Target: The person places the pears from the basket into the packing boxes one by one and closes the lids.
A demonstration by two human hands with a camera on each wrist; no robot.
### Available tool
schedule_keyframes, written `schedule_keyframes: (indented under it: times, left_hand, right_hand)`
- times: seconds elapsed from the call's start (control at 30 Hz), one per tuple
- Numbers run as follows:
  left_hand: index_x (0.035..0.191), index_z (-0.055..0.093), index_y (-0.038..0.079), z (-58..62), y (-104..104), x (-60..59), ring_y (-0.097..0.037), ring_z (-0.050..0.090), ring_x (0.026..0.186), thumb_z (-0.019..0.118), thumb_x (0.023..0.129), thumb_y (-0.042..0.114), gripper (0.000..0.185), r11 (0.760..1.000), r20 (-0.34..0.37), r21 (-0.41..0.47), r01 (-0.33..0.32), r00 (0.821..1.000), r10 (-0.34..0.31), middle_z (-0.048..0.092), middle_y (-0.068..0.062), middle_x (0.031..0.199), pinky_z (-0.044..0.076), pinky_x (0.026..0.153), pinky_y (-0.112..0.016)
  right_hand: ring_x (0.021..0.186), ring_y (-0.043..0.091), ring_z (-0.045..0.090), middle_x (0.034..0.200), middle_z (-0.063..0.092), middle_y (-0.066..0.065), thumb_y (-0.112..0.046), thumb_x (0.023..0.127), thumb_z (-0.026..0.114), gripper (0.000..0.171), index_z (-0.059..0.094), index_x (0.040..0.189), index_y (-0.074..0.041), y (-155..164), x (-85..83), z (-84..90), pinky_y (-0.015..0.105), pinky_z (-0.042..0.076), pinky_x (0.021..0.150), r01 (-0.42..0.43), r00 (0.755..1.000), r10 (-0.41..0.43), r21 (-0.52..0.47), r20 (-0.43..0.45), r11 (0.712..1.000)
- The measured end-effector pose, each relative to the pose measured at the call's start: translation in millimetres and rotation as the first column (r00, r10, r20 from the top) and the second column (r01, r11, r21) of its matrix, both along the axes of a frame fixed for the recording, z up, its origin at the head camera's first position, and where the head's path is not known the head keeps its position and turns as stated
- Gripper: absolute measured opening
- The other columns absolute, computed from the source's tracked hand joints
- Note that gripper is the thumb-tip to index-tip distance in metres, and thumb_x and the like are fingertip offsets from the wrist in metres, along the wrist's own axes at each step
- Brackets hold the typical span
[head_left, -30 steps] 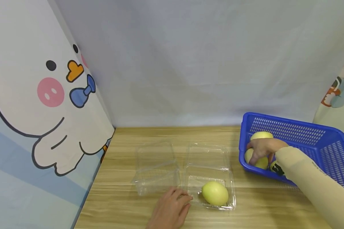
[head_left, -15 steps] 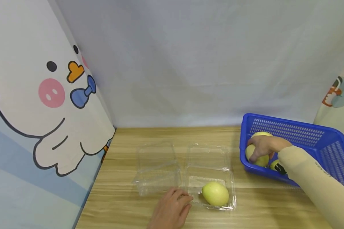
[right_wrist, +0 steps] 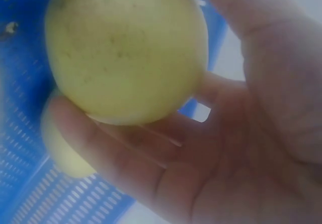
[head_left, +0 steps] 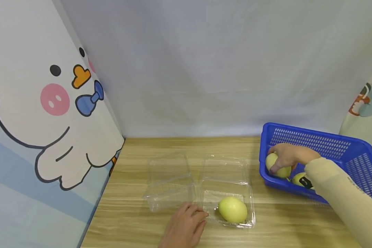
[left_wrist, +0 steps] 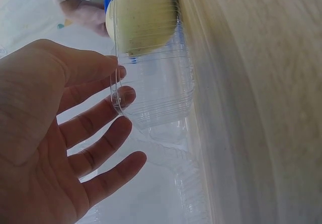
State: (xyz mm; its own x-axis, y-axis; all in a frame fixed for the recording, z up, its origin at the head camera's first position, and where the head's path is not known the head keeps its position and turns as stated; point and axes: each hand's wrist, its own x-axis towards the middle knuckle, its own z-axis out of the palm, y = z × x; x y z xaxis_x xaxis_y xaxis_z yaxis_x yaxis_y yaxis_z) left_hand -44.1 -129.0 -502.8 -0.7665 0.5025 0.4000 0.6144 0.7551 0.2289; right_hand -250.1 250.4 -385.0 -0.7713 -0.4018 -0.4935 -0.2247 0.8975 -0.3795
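Note:
Inside the blue basket [head_left: 310,131], my right hand [head_left: 286,156] grips a pale yellow pear [head_left: 276,167], fingers curled round it. In the right wrist view, that pear [right_wrist: 126,53] shows its stem, with another pear [right_wrist: 68,146] partly hidden behind the fingers. At the lower middle, my left hand [head_left: 184,224] pinches the left rim of an open clear plastic clamshell box [head_left: 209,196] between thumb and forefinger. The left wrist view shows the box wall [left_wrist: 156,88] at the fingertips [left_wrist: 113,65], the other fingers spread. One pear [head_left: 232,209] lies in the box's front half.
A second open clear plastic box [head_left: 170,193] stands to the left on the wooden table [head_left: 127,213]. In the basket, a yellow-green fruit with a black wrap or label [head_left: 302,179] lies beside the gripped pear. A pale cloth [head_left: 204,69] hangs behind the table.
My right hand has shifted slightly on the gripped pear, now covering most of the pear behind it. The right forearm has moved a little to the right. My left hand stays put.

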Motion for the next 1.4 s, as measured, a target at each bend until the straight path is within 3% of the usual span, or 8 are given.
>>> schedule_keyframes:
  times: [0.37, 0.7, 0.93, 1.2, 1.4]
  left_hand:
    - [0.105, 0.082, 0.019, -0.7, -0.8, -0.3, -0.011, 0.067, 0.101, 0.082, 0.092, 0.02, 0.013, 1.0, 0.0, 0.018, 0.002, 1.0, -0.002, 0.076, 0.007, 0.105, 0.06, 0.09, -0.028]
    - [0.104, 0.082, 0.019, 1.0, -0.3, 0.0, -0.011, 0.068, 0.1, 0.084, 0.09, 0.021, 0.014, 1.0, -0.018, 0.006, -0.012, 1.0, 0.012, 0.076, 0.007, 0.105, 0.06, 0.09, -0.027]
    - [0.105, 0.082, 0.02, 1.3, -0.2, 1.3, -0.011, 0.068, 0.101, 0.083, 0.091, 0.022, 0.014, 1.0, -0.002, -0.001, -0.019, 1.0, 0.019, 0.076, 0.007, 0.106, 0.06, 0.09, -0.027]
    - [0.106, 0.082, 0.02, 1.6, 0.8, 2.6, -0.011, 0.068, 0.102, 0.084, 0.091, 0.023, 0.015, 1.0, 0.004, -0.003, -0.031, 1.0, 0.031, 0.076, 0.008, 0.107, 0.06, 0.091, -0.027]
    - [0.107, 0.082, 0.02, 1.7, 1.0, 2.8, -0.011, 0.068, 0.102, 0.084, 0.091, 0.022, 0.016, 0.999, -0.001, 0.018, -0.036, 0.999, 0.036, 0.076, 0.008, 0.107, 0.061, 0.091, -0.027]
  right_hand:
    - [0.081, 0.026, 0.067, 0.104, 0.064, 0.022, -0.03, 0.078, 0.086, 0.078, 0.057, 0.138, 0.01, 1.8, 1.3, 12.1, 0.037, 0.063, 0.058, -0.012, 0.997, 0.012, -0.003, -0.076, 1.0]
    - [0.087, 0.028, 0.065, 0.103, 0.067, 0.018, -0.033, 0.079, 0.087, 0.074, 0.061, 0.133, 0.009, 5.6, 2.6, 20.2, 0.036, 0.06, 0.063, -0.039, 0.988, 0.039, 0.006, -0.147, 0.999]
    - [0.088, 0.028, 0.064, 0.105, 0.069, 0.017, -0.037, 0.077, 0.089, 0.081, 0.06, 0.137, 0.009, 6.2, 4.9, 21.1, 0.035, 0.058, 0.064, -0.04, 0.98, 0.041, 0.011, -0.196, 0.999]
    - [0.082, 0.023, 0.062, 0.093, 0.067, 0.008, -0.038, 0.076, 0.089, 0.066, 0.068, 0.123, 0.003, 4.1, 6.6, 28.0, 0.033, 0.052, 0.063, -0.063, 0.969, 0.065, 0.018, -0.238, 0.998]
    - [0.082, 0.023, 0.062, 0.094, 0.068, 0.007, -0.039, 0.075, 0.089, 0.067, 0.068, 0.124, 0.002, -0.4, 10.2, 32.5, 0.033, 0.052, 0.063, -0.071, 0.966, 0.074, 0.022, -0.247, 0.997]
